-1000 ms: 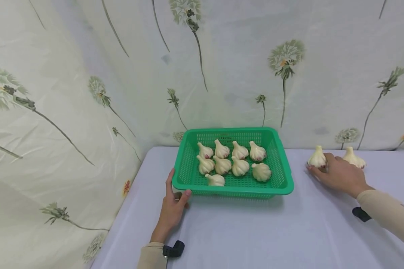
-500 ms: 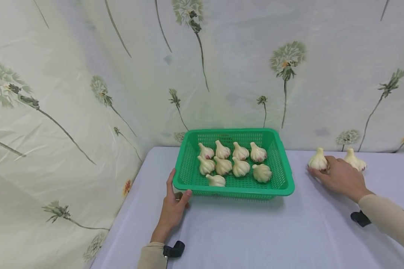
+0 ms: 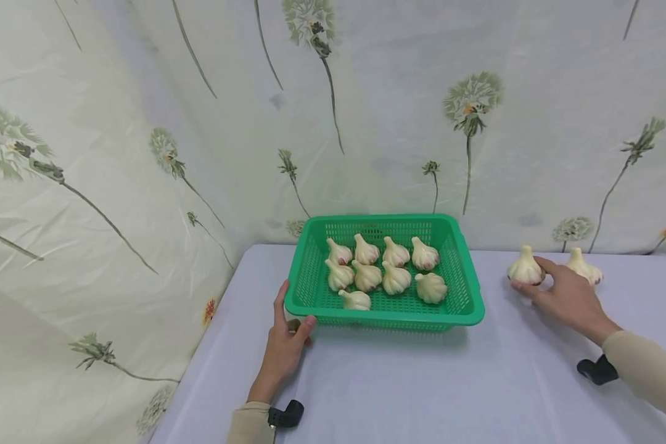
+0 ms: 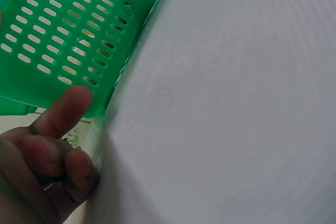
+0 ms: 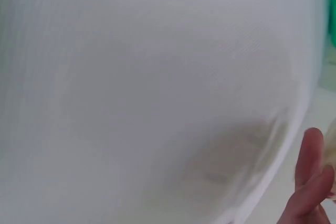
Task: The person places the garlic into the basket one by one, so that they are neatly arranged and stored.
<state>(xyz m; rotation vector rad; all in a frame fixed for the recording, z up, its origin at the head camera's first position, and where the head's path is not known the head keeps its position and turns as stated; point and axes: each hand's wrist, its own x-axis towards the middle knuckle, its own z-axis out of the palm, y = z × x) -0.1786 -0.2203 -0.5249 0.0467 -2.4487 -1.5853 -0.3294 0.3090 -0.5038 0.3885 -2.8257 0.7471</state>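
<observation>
At the right back of the table, my right hand [image 3: 574, 302] grips a garlic bulb [image 3: 525, 269], which stands neck up between thumb and fingers. Whether its base touches the cloth, I cannot tell. Close behind that hand is another upright garlic bulb [image 3: 584, 268], partly covered by it. My left hand [image 3: 282, 348] holds the front left corner of a green plastic basket [image 3: 388, 319], index finger along the left side and thumb against the front wall; its other fingers [image 4: 81, 174] are curled below. Several garlic bulbs [image 3: 396, 279] lie in rows in the basket, one [image 3: 355, 300] alone in front.
A pale cloth [image 3: 399, 388] covers the table. Behind and to the left hangs a white curtain [image 3: 388, 123] printed with dandelions. Black wrist straps [image 3: 286, 414] sit on both arms. Part of the basket's front right is bare of bulbs.
My right wrist has dropped a little and its fingers have shifted slightly on the garlic bulb, which has barely moved. The left hand and the basket stay put.
</observation>
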